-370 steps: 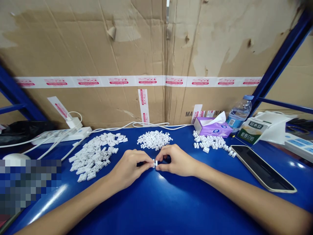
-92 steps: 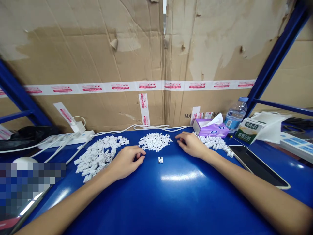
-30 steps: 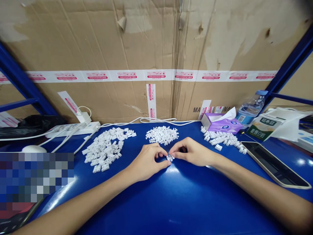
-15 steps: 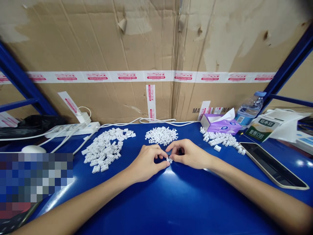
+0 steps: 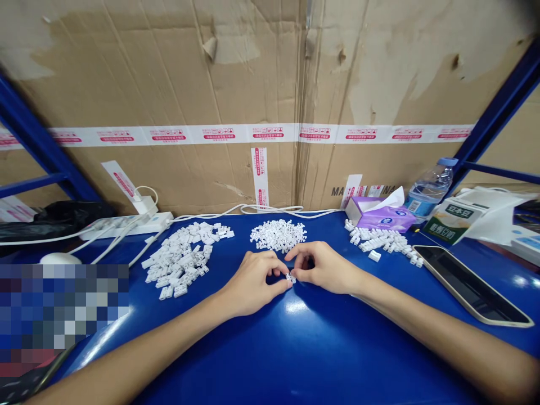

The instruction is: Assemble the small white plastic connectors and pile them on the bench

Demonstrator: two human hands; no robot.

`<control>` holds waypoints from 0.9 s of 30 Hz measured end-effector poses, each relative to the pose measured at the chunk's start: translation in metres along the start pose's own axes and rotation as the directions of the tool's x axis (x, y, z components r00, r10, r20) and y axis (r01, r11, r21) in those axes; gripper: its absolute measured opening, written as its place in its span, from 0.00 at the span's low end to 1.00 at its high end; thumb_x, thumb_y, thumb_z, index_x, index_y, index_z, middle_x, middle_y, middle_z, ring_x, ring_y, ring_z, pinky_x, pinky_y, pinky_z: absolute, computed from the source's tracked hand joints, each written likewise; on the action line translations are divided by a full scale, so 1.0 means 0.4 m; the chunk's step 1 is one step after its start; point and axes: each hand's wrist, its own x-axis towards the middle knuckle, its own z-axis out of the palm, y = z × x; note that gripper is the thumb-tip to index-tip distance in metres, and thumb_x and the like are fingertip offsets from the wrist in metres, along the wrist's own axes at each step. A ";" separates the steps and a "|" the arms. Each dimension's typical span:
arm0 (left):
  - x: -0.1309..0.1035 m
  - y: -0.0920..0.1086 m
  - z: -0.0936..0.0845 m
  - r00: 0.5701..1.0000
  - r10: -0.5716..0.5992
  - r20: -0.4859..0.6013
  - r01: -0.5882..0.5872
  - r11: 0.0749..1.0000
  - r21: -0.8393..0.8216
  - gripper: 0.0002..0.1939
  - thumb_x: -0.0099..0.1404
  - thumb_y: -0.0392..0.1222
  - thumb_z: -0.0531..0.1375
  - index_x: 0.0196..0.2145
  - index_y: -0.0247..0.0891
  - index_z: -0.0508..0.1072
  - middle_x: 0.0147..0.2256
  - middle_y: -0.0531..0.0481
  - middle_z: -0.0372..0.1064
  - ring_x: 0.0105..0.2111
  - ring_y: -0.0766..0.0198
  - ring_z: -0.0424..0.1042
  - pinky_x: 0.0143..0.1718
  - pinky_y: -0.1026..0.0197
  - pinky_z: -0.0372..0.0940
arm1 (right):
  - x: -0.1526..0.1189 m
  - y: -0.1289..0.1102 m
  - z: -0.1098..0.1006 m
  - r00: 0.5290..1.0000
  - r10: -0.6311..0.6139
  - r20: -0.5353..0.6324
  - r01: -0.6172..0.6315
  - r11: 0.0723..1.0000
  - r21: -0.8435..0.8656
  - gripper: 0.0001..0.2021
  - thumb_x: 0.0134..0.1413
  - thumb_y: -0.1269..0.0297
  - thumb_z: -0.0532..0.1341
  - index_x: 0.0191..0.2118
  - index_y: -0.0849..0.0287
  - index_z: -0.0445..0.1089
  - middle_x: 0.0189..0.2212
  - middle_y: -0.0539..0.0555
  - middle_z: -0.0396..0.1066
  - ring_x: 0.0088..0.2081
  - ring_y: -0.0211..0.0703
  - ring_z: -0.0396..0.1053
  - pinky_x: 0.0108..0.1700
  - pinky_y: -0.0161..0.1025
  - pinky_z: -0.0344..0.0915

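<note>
Between my two hands, just above the blue tabletop (image 5: 270, 349), is a small white plastic piece (image 5: 290, 277). My left hand (image 5: 255, 281) grips it from the left with thumb and fingertips. From the right, my right hand (image 5: 327, 267) pinches at the same piece with thumb and index finger; whether it holds a second tiny part is too small to tell. Beyond my fingers lies a pile of tiny white pieces (image 5: 278, 234). Larger white rectangular plastic pieces (image 5: 179, 261) are heaped to the left, and joined-looking white pieces (image 5: 382, 240) lie at the right.
A phone (image 5: 470, 287) lies beside my right forearm. Behind it stand a purple tissue pack (image 5: 382, 214), a water bottle (image 5: 430, 188) and a green-and-white carton (image 5: 453, 219). A power strip (image 5: 126, 225) with white cables sits back left, before a cardboard wall (image 5: 189, 84).
My hands stay almost in place, fingertips still together at the small white piece. The whole view has shifted very slightly.
</note>
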 end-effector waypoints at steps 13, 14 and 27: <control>-0.004 0.001 -0.002 1.000 -0.005 -0.022 0.004 0.999 -0.040 0.03 0.64 0.42 0.67 0.35 0.42 0.81 0.34 0.53 0.73 0.35 0.60 0.71 0.43 0.54 0.58 | -0.005 -0.002 -0.007 0.998 -0.055 0.015 0.056 0.998 -0.007 0.10 0.52 0.72 0.64 0.42 0.59 0.75 0.29 0.49 0.78 0.30 0.39 0.74 0.34 0.35 0.67; -0.004 0.002 -0.002 1.000 -0.003 -0.022 0.002 0.999 -0.037 0.03 0.64 0.42 0.67 0.35 0.42 0.81 0.34 0.53 0.73 0.35 0.60 0.72 0.44 0.53 0.58 | -0.005 -0.002 -0.007 0.998 -0.058 0.016 0.058 0.998 -0.009 0.10 0.52 0.72 0.64 0.42 0.59 0.75 0.29 0.49 0.78 0.30 0.39 0.74 0.34 0.35 0.66; -0.002 -0.010 0.003 0.998 0.026 -0.055 -0.029 0.998 -0.047 0.05 0.63 0.40 0.68 0.38 0.43 0.82 0.34 0.53 0.73 0.34 0.61 0.72 0.40 0.57 0.61 | -0.026 -0.011 -0.027 0.970 -0.237 0.047 0.242 0.946 -0.214 0.20 0.47 0.69 0.71 0.49 0.55 0.75 0.43 0.50 0.78 0.43 0.43 0.73 0.44 0.39 0.67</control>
